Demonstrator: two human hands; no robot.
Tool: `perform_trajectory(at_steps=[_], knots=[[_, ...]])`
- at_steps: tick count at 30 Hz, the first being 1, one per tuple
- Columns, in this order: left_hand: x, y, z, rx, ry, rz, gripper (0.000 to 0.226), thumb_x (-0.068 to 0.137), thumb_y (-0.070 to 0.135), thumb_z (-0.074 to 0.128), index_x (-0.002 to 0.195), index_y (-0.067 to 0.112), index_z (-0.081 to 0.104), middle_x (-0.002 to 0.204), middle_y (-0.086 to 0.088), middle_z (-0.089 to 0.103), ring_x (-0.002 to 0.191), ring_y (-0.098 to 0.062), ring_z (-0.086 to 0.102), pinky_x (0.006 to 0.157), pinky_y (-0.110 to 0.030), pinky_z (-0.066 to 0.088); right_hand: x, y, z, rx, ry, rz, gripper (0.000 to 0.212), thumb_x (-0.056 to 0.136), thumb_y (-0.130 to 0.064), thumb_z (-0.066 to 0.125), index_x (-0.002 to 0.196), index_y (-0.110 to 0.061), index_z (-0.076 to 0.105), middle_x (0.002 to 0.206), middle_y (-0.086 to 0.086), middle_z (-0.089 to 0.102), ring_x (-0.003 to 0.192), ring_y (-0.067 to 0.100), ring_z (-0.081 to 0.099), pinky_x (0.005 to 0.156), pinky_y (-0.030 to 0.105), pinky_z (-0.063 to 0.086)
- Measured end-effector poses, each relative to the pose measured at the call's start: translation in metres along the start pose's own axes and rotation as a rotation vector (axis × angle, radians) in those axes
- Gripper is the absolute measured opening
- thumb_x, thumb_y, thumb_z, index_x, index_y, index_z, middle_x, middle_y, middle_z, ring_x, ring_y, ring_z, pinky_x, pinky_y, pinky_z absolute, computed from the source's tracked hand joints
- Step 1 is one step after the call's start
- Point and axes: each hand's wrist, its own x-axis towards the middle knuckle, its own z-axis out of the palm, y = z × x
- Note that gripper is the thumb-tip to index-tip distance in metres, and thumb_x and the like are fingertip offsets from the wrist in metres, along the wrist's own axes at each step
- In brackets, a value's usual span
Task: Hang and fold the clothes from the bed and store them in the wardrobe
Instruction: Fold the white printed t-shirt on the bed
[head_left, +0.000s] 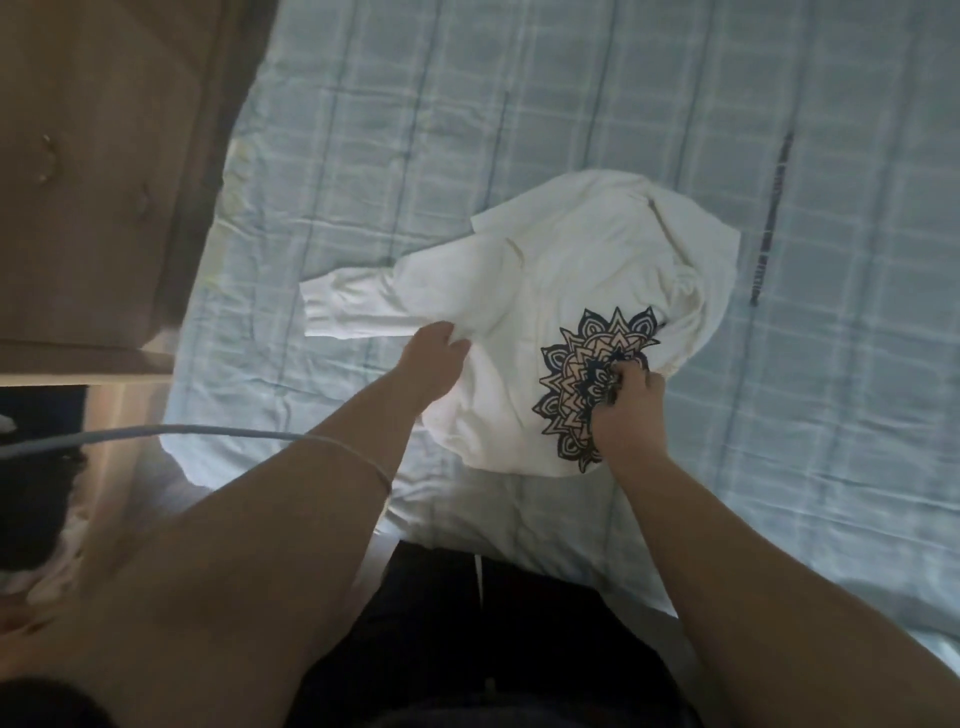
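Note:
A white long-sleeved top (566, 270) with a dark mandala print (582, 369) lies crumpled on the bed (519, 104), one sleeve stretched out to the left. My left hand (434, 358) pinches the white cloth where that sleeve meets the body. Over the print, my right hand (626, 410) grips a bunch of the fabric with curled fingers. Both arms reach forward over the bed's near edge.
The bed has a pale blue checked cover. A wooden cabinet (78, 182) with small knobs stands at the left, close to the bed's side. A light blue cable (130, 434) runs across the lower left, over my left arm.

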Motion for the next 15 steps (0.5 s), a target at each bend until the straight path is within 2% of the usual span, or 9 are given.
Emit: perform_trajectory(at_steps=[3,5,7,8,9,10,11,13,15], knots=[[-0.038,0.012,-0.023,-0.209,-0.036,0.069,0.021,0.098,0.015,0.053,0.113,0.008,0.065,0.112,-0.010,0.065,0.106,-0.029,0.060,0.093,-0.039,0.047,-0.016,-0.022,-0.012,-0.012,-0.031,-0.105,0.047,0.085,-0.002,0.054,0.131,-0.011,0.055,0.138,0.014,0.041,0.124,0.033,0.046,0.108,0.040,0.038],[-0.063,0.020,-0.038,-0.289,-0.047,0.121,0.015,0.098,0.015,0.054,0.108,0.014,0.066,0.105,-0.003,0.066,0.099,-0.022,0.061,0.088,-0.037,0.048,-0.033,-0.043,-0.021,0.034,-0.042,-0.152,0.035,0.089,-0.008,0.056,0.123,-0.014,0.061,0.128,0.011,0.053,0.111,0.025,0.055,0.096,0.028,0.042],[-0.086,0.030,-0.053,-0.352,-0.094,0.173,0.011,0.098,0.017,0.057,0.101,0.013,0.067,0.096,0.001,0.066,0.087,-0.015,0.059,0.077,-0.033,0.046,-0.053,-0.068,-0.031,0.114,-0.102,-0.174,0.022,0.095,-0.018,0.052,0.113,-0.018,0.064,0.115,0.006,0.064,0.093,0.016,0.062,0.082,0.019,0.045],[-0.098,0.035,-0.059,-0.370,-0.125,0.203,0.013,0.097,0.019,0.059,0.099,0.009,0.066,0.089,0.001,0.064,0.079,-0.012,0.056,0.069,-0.030,0.044,-0.064,-0.080,-0.035,0.175,-0.163,-0.177,0.020,0.097,-0.025,0.050,0.108,-0.018,0.065,0.111,0.006,0.067,0.092,0.018,0.064,0.084,0.024,0.049],[-0.109,0.041,-0.064,-0.379,-0.152,0.232,0.016,0.097,0.021,0.060,0.096,0.006,0.065,0.081,0.004,0.061,0.070,-0.008,0.052,0.061,-0.026,0.040,-0.073,-0.089,-0.039,0.256,-0.241,-0.164,0.021,0.098,-0.029,0.048,0.103,-0.018,0.066,0.108,0.008,0.069,0.095,0.024,0.066,0.088,0.035,0.053],[-0.121,0.047,-0.069,-0.379,-0.172,0.252,0.015,0.096,0.021,0.061,0.092,0.007,0.066,0.073,0.010,0.059,0.063,-0.004,0.049,0.056,-0.020,0.038,-0.085,-0.100,-0.045,0.330,-0.316,-0.134,0.022,0.099,-0.032,0.048,0.097,-0.019,0.066,0.107,0.011,0.069,0.096,0.028,0.066,0.090,0.043,0.054],[-0.133,0.053,-0.073,-0.395,-0.192,0.270,0.011,0.095,0.020,0.062,0.087,0.015,0.068,0.067,0.017,0.059,0.058,0.001,0.049,0.053,-0.015,0.037,-0.096,-0.107,-0.050,0.425,-0.361,-0.108,0.022,0.099,-0.034,0.049,0.093,-0.021,0.066,0.106,0.012,0.069,0.093,0.027,0.067,0.089,0.043,0.055],[-0.157,0.065,-0.080,-0.440,-0.236,0.296,0.019,0.093,0.018,0.065,0.082,0.032,0.072,0.066,0.021,0.061,0.060,0.004,0.053,0.057,-0.013,0.041,-0.119,-0.115,-0.060,0.522,-0.367,-0.111,0.024,0.099,-0.040,0.053,0.106,-0.020,0.066,0.112,0.008,0.065,0.095,0.019,0.065,0.089,0.038,0.056],[-0.183,0.073,-0.082,-0.481,-0.318,0.302,0.024,0.092,0.012,0.063,0.088,0.033,0.073,0.075,0.014,0.065,0.072,-0.007,0.056,0.071,-0.023,0.046,-0.142,-0.117,-0.072,0.423,-0.306,-0.190,0.047,0.096,-0.047,0.056,0.128,-0.012,0.056,0.122,0.005,0.061,0.108,0.018,0.061,0.094,0.038,0.053]])
